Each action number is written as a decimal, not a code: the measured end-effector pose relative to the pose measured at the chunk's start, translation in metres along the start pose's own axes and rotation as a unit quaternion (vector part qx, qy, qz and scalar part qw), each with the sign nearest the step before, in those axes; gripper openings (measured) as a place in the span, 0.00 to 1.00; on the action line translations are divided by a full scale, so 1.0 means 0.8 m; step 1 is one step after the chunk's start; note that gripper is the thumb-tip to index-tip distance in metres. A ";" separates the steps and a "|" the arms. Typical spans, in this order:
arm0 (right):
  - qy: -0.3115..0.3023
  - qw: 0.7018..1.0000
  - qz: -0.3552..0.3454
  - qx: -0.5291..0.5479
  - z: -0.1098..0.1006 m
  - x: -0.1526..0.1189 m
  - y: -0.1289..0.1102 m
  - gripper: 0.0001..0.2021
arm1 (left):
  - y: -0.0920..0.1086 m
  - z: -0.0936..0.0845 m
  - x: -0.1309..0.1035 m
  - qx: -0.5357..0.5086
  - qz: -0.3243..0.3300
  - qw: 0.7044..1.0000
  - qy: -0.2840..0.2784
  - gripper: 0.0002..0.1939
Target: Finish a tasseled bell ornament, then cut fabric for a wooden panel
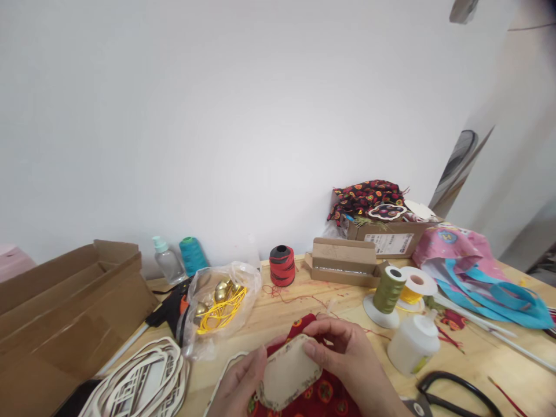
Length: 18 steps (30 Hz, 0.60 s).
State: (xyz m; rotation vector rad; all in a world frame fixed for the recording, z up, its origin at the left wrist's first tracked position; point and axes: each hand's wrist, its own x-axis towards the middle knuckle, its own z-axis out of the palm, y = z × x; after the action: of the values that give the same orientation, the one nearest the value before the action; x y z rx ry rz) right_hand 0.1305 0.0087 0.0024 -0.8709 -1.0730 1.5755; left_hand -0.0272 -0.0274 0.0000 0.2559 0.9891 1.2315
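Both my hands hold a pale, flat panel (pixel 289 373) with rounded corners and dark smudges along its lower edge. My left hand (pixel 243 379) grips its left side, thumb along the edge. At its upper right corner, my right hand (pixel 343 356) has the thumb on the face and the fingers behind. Red patterned fabric (pixel 328 399) lies behind and below the panel, and part of it shows between the fingers of my right hand. A white-rimmed piece (pixel 226 370) is partly hidden behind my left hand.
Left are a cardboard box (pixel 78 324), stacked cut-out frames (pixel 139 379) and a bag of gold bells (pixel 221 307). A red thread spool (pixel 282 266) stands behind. Right are a green spool (pixel 388 292), a white bottle (pixel 414 344), scissors (pixel 460 382) and pink-and-blue fabric (pixel 469 255).
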 end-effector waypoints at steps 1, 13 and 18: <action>0.006 1.000 -0.005 -0.003 0.000 0.000 0.000 0.06 | 0.000 0.000 0.001 -0.003 0.002 1.000 -0.023 0.14; 0.029 0.999 0.027 0.005 0.001 -0.001 0.001 0.07 | 0.004 -0.002 0.001 0.000 -0.015 0.997 -0.071 0.17; 0.022 0.999 0.021 0.016 0.002 0.000 0.000 0.08 | 0.006 0.002 -0.002 -0.008 -0.008 0.999 -0.045 0.15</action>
State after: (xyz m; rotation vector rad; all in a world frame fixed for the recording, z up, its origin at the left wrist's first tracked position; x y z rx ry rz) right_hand 0.1291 0.0083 0.0028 -0.9082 -1.0006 1.5969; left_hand -0.0289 -0.0268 0.0050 0.2884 0.9021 1.2024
